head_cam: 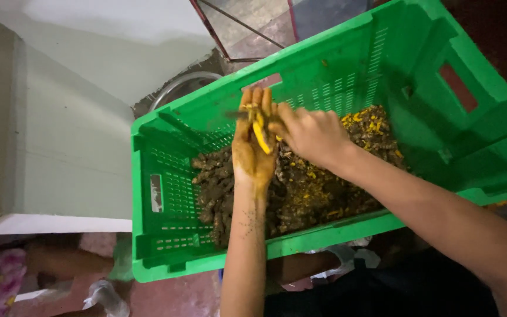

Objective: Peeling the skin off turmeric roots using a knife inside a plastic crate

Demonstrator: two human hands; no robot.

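Roots fill the floor of the green crate (165,194), and that crate is your landmark for everything in the head view. Your left hand (252,154) hovers above the crate's middle, palm up and stained yellow-brown, its fingers (256,98) pressed together and straight, cradling a root piece (260,136) whose bright yellow flesh is bared. Your right hand (312,134) meets it from the crate's right side, fingers curled over something thin and dark that looks like a blade; the grip itself is hidden, so you cannot tell just how they close.

Judging by the heap, you are partway: yellow scraps (366,124) lie toward the crate's far right corner, while muddy unpeeled roots (211,182) are piled at its left end, and these look the larger share.
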